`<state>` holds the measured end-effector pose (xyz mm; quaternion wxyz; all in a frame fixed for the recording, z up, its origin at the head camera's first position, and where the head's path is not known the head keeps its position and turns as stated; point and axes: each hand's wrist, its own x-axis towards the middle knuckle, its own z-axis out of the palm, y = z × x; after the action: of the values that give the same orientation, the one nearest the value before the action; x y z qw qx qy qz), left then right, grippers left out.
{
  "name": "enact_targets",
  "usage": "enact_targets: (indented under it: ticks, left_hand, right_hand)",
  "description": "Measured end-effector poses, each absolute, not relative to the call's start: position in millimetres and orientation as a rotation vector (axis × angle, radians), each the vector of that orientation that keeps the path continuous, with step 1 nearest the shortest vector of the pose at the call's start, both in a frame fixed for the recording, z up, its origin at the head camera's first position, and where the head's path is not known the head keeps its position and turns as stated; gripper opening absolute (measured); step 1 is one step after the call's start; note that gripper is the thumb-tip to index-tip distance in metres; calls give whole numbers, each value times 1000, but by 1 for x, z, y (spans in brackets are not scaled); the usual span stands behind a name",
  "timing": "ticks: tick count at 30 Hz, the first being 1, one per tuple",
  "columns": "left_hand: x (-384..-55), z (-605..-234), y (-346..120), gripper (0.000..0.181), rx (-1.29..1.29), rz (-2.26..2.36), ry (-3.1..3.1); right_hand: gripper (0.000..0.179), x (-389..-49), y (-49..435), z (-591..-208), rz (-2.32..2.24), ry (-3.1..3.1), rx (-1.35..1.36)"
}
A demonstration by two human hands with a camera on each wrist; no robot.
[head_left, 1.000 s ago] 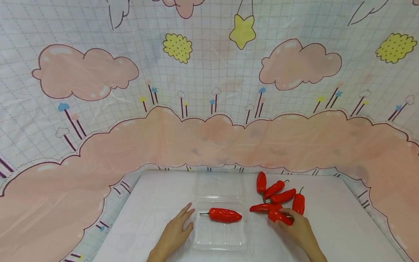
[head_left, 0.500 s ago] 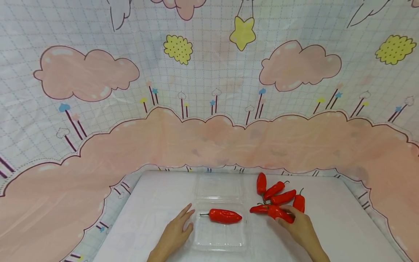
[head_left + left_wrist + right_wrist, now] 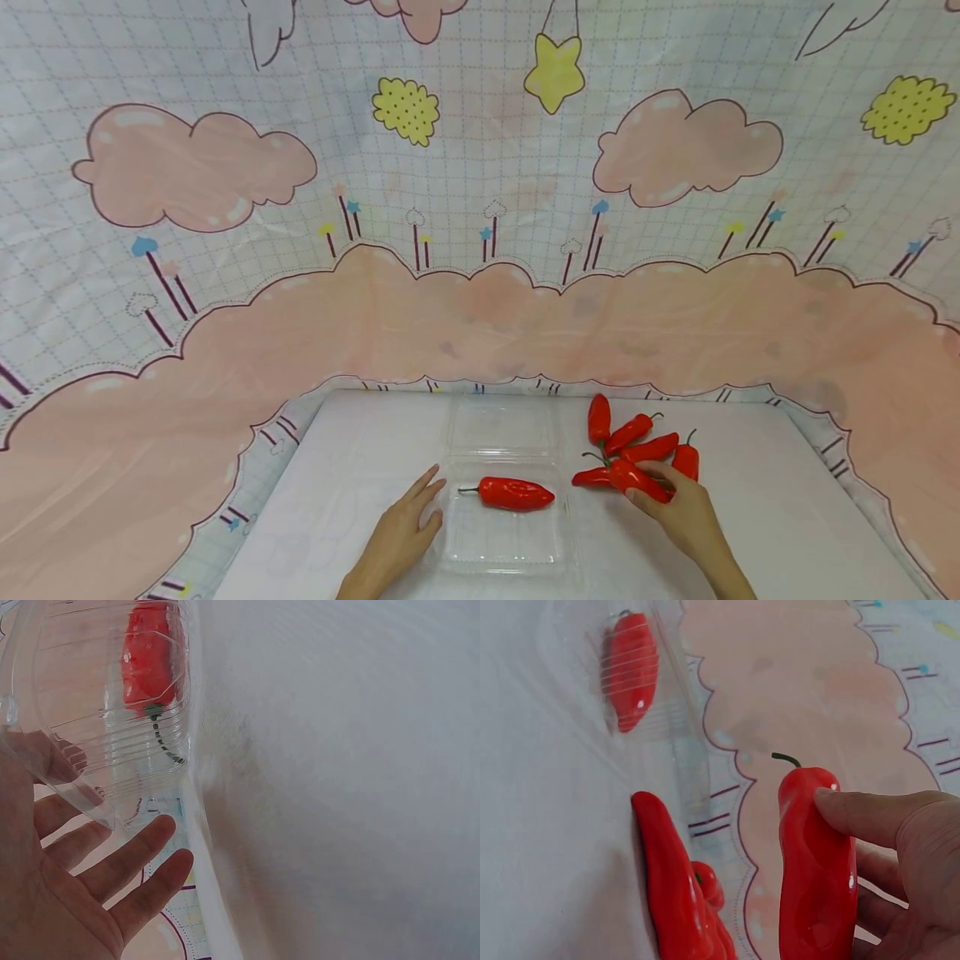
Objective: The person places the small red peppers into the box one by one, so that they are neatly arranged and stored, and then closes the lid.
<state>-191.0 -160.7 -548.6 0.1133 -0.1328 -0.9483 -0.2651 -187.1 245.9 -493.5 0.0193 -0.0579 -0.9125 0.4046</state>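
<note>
Beyond your white worktop (image 3: 780,483), you face a pale gridded backdrop (image 3: 465,158) printed with pink clouds (image 3: 202,171) and a yellow star (image 3: 555,73).

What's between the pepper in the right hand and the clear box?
Another red pepper, its tip pointing toward the clear box. It lies on the white table, partly hidden by the held pepper. Head view shows it.

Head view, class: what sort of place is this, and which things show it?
Probably a makeshift tabletop workspace: a white tabletop, a cartoon-patterned sheet behind it like a backdrop, and an open clear container with red peppers in and beside it.
</note>
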Motion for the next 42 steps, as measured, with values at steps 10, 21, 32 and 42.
enact_targets:
  ticks: [10, 21, 32, 42]
  left_hand:
    - [-191, -548, -161, 43, -390, -773, -2787]
    - [-192, -550, -162, 43, -411, -765, -2778]
    - [-192, -549, -163, 43, -402, -766, -2792]
    - [-191, -549, -163, 43, -403, -776, -2785]
  right_hand:
    - [57, -186, 232, -487, 1328, -2792, -175]
    - [53, -187, 220, -480, 1331, -2788, -131]
    - [53, -186, 206, -478, 1317, -2812, -139]
    - [53, -186, 193, -483, 1332, -2810, -137]
